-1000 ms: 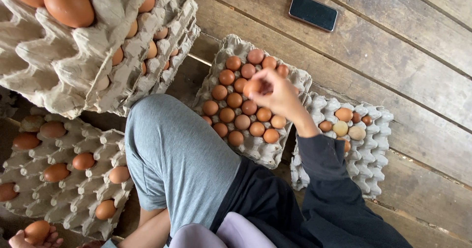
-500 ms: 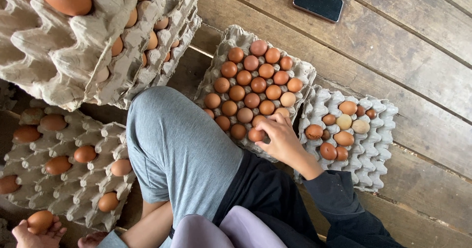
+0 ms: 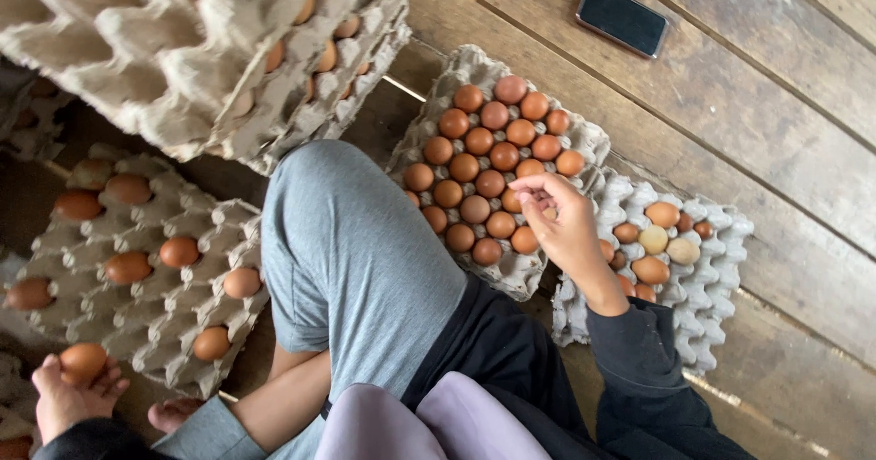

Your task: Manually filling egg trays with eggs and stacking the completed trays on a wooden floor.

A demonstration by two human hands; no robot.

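A brown egg is cupped in the left hand, fingers curled beneath it so it cannot roll, just below the half-filled grey pulp egg tray; the right hand is held over the nearly full brown-egg pulp tray in front of the grey-clad knee, fingertips pinched together at that tray's right edge; whether an egg is gripped there cannot be told; a pale tray with a few mixed eggs lies right of the full tray; stacked tilted trays lie to its left; a dark flat phone lies beyond it on wooden planks; no labels are seen.
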